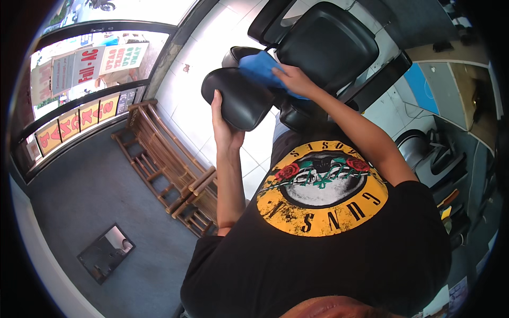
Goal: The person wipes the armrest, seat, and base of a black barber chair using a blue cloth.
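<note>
My left hand [228,133] grips the lower edge of a black padded headrest [242,97], its thumb lying over the front face. A blue cloth [260,69] is bunched in my right hand [295,79], slightly blurred, at the headrest's upper right side. Behind the cloth stands a black barber-type chair, with its smooth seat cushion [330,43] facing up. The chair's backrest [302,113] is partly hidden by my right arm and the cloth. Whether the headrest is joined to the chair is hidden.
One black armrest [373,81] runs under my right forearm; another armrest [270,22] rises at the far side. A bamboo bench [167,159] lines the left wall, near a framed mirror [106,253]. A counter [449,91] stands at right, above another chair [417,147].
</note>
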Demonstrator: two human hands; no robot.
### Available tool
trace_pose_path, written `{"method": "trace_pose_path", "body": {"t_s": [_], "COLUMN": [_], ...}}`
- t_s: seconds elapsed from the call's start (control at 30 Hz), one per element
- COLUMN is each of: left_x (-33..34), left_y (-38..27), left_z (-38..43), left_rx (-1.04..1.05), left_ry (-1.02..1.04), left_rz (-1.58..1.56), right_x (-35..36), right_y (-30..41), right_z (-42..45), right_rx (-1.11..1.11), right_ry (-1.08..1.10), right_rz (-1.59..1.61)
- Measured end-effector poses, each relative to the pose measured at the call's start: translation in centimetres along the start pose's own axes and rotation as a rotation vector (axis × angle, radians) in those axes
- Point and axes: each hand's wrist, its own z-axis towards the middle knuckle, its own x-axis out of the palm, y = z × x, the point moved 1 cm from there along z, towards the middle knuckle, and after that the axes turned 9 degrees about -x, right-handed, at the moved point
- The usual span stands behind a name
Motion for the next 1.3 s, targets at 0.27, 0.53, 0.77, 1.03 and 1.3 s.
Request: {"method": "trace_pose_path", "body": {"t_s": [0.27, 0.53, 0.77, 1.03, 1.3], "left_x": [0.0, 0.2, -0.3, 1.3, 5.3], "left_y": [-1.5, -1.9, -1.9, -1.5, -1.2], "left_z": [1.8, 2.8, 2.9, 4.1, 6.5], "left_rx": [-0.094, -0.112, -0.122, -0.124, -0.205], "left_ry": [-0.009, 0.037, 0.007, -0.018, 0.204], "left_rz": [-0.006, -0.008, -0.023, 0.022, 0.015], "right_x": [-1.1, 5.2, 2.1, 0.9, -1.1], "right_y": [2.0, 5.3, 8.2, 8.7, 6.6], "right_z": [-4.5, 0.3, -1.4, -10.0, -13.3], "right_rx": [-0.355, -0.015, -0.063, -0.571, -0.469], "right_ry": [0.113, 0.966, 0.972, 0.407, 0.096], "right_rz": [-0.25, -0.645, -0.512, -0.627, -0.714]}}
